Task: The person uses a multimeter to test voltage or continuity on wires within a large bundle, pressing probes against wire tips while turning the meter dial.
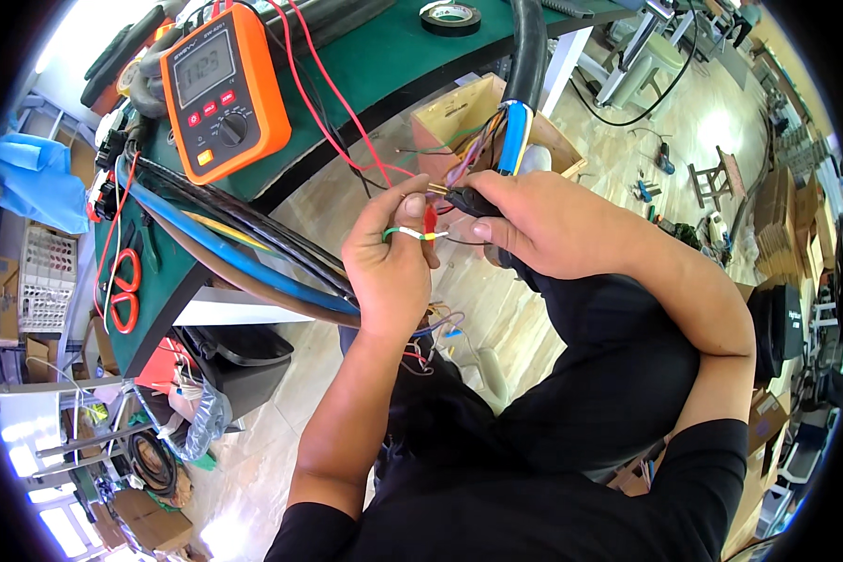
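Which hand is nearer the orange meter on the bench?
Left. The left hand sits just below and right of the orange meter; the right hand is farther right, beyond it.

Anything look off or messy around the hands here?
The thick cable has its sheath stripped, thin coloured wires splaying loose. Left hand pinches a green-and-white wire; right hand holds a black probe. Nothing spilled.

blocked: cable bundle [253,248] left, wooden box [459,112] ahead | free: right
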Tool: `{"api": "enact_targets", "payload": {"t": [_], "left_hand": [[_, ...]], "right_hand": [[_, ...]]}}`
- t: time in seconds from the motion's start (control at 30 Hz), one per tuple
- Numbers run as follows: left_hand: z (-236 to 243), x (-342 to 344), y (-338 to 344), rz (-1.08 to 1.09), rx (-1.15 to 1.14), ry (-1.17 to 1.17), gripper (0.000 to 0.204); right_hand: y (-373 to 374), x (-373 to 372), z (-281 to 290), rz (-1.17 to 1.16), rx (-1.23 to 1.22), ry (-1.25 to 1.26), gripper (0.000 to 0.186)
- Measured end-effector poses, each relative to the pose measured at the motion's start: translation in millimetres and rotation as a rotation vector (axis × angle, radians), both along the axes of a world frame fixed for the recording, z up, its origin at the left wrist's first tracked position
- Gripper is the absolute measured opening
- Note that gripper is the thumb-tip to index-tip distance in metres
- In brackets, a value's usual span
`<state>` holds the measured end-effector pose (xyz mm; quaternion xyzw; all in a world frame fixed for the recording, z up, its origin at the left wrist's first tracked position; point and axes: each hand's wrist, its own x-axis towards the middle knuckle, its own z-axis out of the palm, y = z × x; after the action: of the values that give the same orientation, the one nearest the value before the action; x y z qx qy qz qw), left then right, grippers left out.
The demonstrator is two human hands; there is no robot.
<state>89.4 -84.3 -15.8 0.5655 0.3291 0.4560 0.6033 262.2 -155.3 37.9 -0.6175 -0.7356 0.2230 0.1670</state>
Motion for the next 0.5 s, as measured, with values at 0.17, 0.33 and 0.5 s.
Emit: {"api": "enact_targets", "payload": {"t": [0.17, 0.33, 0.5], "left_hand": [[-4, 3, 4, -0.006, 0.015, -0.028, 0.018], [-3, 9, 10, -0.064, -0.014, -0.041, 0.020], [4, 12, 7, -0.111, 0.120, 0.025, 0.024]], "right_hand": [[0, -3, 3, -0.008, -0.006, 0.106, 0.030], [0, -3, 5, -0.027, -0.006, 0.097, 0.030], [0, 4, 3, -0.033, -0.010, 0.006, 0.031]]}}
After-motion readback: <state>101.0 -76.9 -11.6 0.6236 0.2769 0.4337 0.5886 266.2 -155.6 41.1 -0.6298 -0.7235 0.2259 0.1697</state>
